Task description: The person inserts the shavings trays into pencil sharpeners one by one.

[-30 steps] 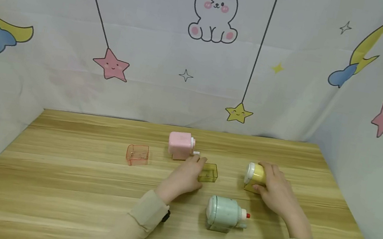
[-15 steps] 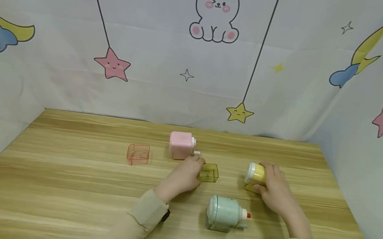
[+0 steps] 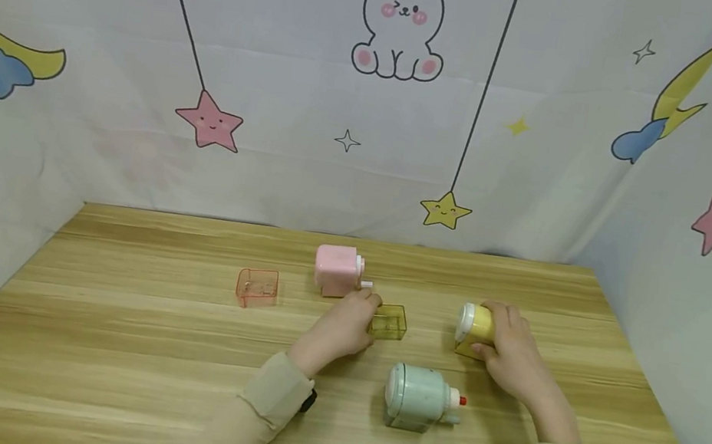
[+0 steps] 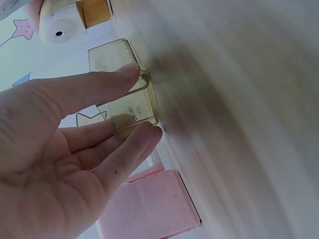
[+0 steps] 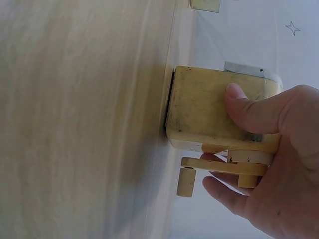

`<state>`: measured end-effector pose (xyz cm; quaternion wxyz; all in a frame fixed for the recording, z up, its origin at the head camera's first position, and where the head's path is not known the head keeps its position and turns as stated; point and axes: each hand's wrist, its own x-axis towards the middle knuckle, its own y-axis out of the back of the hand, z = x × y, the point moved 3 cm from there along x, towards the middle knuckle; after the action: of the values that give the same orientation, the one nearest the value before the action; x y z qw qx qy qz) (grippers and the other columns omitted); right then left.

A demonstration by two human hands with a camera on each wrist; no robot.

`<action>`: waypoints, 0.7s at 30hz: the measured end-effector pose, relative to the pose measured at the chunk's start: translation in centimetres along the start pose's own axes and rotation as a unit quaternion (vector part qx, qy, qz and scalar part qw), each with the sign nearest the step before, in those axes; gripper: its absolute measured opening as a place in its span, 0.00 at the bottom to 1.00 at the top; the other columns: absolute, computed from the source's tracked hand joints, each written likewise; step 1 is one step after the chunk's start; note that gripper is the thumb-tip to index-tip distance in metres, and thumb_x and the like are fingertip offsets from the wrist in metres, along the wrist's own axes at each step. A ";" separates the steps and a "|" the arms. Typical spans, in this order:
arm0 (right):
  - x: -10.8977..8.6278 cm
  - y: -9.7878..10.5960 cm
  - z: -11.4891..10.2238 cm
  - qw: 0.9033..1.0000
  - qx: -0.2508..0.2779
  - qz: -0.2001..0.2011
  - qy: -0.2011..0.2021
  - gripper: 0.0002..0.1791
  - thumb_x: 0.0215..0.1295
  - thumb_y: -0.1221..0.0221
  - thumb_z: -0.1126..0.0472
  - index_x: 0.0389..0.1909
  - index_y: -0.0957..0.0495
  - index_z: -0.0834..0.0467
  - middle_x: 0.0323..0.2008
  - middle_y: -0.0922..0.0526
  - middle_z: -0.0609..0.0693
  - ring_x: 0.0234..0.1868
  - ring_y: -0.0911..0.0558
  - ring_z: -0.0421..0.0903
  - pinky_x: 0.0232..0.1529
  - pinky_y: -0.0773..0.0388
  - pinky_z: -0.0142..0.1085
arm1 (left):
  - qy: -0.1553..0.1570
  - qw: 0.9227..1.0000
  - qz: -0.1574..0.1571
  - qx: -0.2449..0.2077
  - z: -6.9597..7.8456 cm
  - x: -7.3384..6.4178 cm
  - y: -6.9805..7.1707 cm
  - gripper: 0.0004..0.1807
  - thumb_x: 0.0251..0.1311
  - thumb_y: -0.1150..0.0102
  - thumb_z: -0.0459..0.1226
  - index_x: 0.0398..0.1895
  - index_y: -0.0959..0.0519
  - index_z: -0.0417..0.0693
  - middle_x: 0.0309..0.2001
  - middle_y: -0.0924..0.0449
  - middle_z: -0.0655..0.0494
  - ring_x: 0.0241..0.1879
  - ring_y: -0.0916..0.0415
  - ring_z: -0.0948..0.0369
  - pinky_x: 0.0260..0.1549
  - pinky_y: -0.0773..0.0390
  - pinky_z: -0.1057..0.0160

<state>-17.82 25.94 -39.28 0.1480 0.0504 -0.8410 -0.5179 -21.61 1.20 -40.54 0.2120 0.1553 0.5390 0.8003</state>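
My left hand pinches a clear yellow shavings drawer at its left end. In the left wrist view, thumb and fingertips lie on opposite sides of the drawer, low over the table. My right hand grips a yellow crank pencil sharpener, which stands on the table to the right of the drawer. The right wrist view has the thumb flat on the sharpener's body, with other fingers behind its crank. A gap of bare wood separates drawer and sharpener.
A pink pencil sharpener stands just behind the left hand. Further left lies a clear red drawer. A mint-green sharpener sits in front, between the forearms. Printed curtains border the wooden table.
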 end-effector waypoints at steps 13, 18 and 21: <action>-0.1 -0.2 0.1 1.000 0.001 -0.003 0.003 0.31 0.58 0.37 0.68 0.60 0.39 0.70 0.50 0.29 0.69 0.50 0.28 0.63 0.51 0.29 0.58 | -0.005 1.000 -0.010 0.000 0.5 0.3 -0.2 0.26 0.48 0.30 0.31 0.53 0.26 0.36 0.47 0.23 0.46 0.49 0.24 0.53 0.53 0.23 0.58; 0.0 -0.2 0.0 1.000 0.003 0.001 0.010 0.30 0.58 0.37 0.68 0.59 0.38 0.70 0.50 0.29 0.69 0.50 0.28 0.64 0.51 0.29 0.58 | -0.006 1.000 -0.010 -0.002 0.6 0.3 -0.2 0.27 0.49 0.30 0.31 0.54 0.26 0.35 0.47 0.23 0.45 0.49 0.24 0.53 0.53 0.23 0.58; 0.0 -0.2 -0.1 1.000 0.002 0.003 0.012 0.30 0.57 0.37 0.68 0.59 0.38 0.70 0.50 0.28 0.69 0.49 0.27 0.63 0.51 0.28 0.58 | -0.009 1.000 -0.009 0.000 0.7 0.4 -0.2 0.27 0.49 0.30 0.31 0.54 0.26 0.35 0.48 0.23 0.45 0.49 0.24 0.53 0.53 0.23 0.58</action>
<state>-17.83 25.73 -39.45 0.1593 0.0546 -0.8405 -0.5149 -21.57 2.01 -40.48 0.2240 0.1574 0.5388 0.7967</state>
